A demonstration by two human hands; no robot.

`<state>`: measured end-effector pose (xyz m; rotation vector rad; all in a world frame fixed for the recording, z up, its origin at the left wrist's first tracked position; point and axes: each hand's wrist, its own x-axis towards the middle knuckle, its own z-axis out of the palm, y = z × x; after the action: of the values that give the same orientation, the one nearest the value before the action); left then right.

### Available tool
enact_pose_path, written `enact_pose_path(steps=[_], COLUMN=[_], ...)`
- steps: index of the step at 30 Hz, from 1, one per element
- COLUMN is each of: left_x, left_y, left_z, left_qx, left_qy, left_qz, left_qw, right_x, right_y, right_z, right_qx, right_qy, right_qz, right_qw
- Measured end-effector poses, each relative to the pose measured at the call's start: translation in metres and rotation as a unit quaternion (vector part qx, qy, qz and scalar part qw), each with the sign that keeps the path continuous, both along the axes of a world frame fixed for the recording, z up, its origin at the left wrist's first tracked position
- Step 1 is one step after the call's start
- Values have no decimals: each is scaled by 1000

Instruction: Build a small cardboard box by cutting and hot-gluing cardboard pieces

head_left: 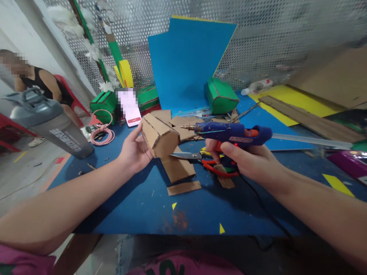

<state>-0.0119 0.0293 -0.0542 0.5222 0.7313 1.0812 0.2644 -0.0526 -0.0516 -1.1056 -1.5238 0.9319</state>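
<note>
My left hand (136, 151) holds a brown many-sided cardboard box (160, 135) from its left side, tilted with its flat end toward me. Wrapped round the handle of a blue hot glue gun (226, 133) is my right hand (243, 156). The gun's nozzle points left, just right of the cardboard box and apart from it. A clear glue stick (309, 140) sticks out of the gun's back end. Beneath the gun lie scissors (189, 155) with red handles, partly hidden by my right hand. Cut cardboard pieces (177, 168) lie under and around the box.
A grey shaker bottle (54, 118), a coiled pink cable (103, 131) and a phone (130, 107) stand or lie at the left. Behind are a green box (220, 95) and blue boards (192, 65). The gun's black cord (266, 206) trails off the table's front edge. A person (46, 84) sits at far left.
</note>
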Motion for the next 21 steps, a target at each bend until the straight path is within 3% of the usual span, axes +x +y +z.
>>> enact_pose_path(steps=[9,21], left_x=[3,-1], left_y=[-3,0], left_z=[8,2], left_qx=[-28,-18], left_qy=[-10,-18], left_qz=[35,14], left_qw=[999,1000], right_x=[0,-3], right_y=[1,-1], right_z=[0,2], right_qx=[132,156], right_qy=[-89,-111], right_qz=[16,6], right_qw=[987,982])
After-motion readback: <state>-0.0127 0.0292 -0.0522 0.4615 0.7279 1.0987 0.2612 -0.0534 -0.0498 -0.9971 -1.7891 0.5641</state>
